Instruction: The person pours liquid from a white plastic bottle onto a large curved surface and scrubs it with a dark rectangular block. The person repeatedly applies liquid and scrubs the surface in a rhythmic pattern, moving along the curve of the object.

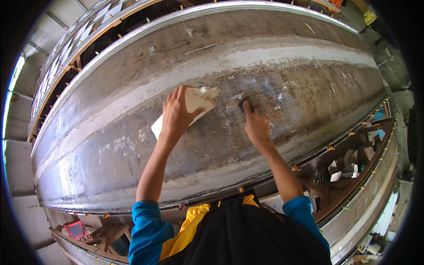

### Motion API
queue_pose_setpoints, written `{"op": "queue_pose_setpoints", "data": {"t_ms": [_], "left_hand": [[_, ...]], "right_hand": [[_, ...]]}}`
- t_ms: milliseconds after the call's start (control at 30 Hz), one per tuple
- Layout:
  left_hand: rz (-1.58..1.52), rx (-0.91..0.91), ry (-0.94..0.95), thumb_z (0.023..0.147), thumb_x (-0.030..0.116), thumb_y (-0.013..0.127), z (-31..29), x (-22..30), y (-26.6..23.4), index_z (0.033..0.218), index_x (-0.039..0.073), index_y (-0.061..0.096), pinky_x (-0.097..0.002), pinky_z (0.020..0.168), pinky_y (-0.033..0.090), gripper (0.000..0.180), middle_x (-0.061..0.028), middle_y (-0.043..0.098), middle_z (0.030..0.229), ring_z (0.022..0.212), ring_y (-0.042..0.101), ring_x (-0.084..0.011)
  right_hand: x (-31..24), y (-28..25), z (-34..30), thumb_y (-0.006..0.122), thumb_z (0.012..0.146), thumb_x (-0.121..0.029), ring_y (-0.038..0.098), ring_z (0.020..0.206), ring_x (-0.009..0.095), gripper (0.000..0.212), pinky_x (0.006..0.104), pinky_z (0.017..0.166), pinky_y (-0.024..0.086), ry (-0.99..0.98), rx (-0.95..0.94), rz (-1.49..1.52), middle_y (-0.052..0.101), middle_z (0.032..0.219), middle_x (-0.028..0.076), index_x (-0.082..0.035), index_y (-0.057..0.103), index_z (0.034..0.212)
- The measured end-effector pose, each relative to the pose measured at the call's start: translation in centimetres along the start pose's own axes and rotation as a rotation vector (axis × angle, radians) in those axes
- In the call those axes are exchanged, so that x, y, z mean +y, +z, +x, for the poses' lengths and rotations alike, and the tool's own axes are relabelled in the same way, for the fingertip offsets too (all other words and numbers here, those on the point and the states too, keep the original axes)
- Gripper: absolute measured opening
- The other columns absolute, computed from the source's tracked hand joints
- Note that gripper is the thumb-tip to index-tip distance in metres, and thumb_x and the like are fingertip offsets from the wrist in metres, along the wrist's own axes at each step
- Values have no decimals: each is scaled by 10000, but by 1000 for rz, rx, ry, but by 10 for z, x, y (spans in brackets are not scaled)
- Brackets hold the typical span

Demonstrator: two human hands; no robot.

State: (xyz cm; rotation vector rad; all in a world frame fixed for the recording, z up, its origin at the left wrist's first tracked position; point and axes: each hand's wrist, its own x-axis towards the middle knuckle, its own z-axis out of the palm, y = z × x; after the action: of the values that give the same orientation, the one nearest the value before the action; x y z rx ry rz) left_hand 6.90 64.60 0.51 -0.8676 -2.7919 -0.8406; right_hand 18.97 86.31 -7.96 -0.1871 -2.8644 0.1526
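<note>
My left hand [177, 114] is closed round a white rectangular board [194, 100], held tilted just above the large worn surface. A lump of creamy white paste [209, 92] sits on the board's upper right end. To the right, my right hand [258, 124] grips a small dark flat tool [246, 105], with the index finger stretched along it. The tool's edge is against or close to the grey-brown long table surface [212, 145], at a darker patch with whitish smears [279, 98]. Most of the tool is hidden by my fingers.
A pale stripe [265, 55] runs lengthwise along the surface. Orange pegs [296, 168] line the near edge. Below it, a wooden shelf [329, 192] holds scraps and white pieces. A red-framed object [75, 230] lies at lower left. Another wooden frame [95, 37] stands beyond the far edge.
</note>
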Motion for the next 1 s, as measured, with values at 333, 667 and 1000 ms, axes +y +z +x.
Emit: {"op": "queue_pose_setpoints", "data": {"t_ms": [333,667,1000], "left_hand": [[-137,22,-95,627,256,804,-22,-46,-40,1157,89,475,-432,908,391,646,-102,550,1101,1064,508,-299],[-196,35,-98,627,268,806,-22,-51,-59,1146,77,476,-431,902,405,644,-108,557,1087,1046,523,-300],[-118,59,-91,626,273,806,-35,-36,-65,1146,88,478,-426,901,409,642,-110,553,1091,1052,521,-302]], "right_hand": [[87,-17,17,501,901,-123,451,365,107,330,212,295,337,380,-203,-97,570,575,75,-95,459,1226],[-92,-5,7,508,866,-103,578,504,175,335,265,404,454,43,-215,215,601,648,97,-109,473,1199],[-33,-2,-31,580,825,-66,504,468,145,507,207,383,398,-551,165,122,544,629,46,-164,423,1298]]}}
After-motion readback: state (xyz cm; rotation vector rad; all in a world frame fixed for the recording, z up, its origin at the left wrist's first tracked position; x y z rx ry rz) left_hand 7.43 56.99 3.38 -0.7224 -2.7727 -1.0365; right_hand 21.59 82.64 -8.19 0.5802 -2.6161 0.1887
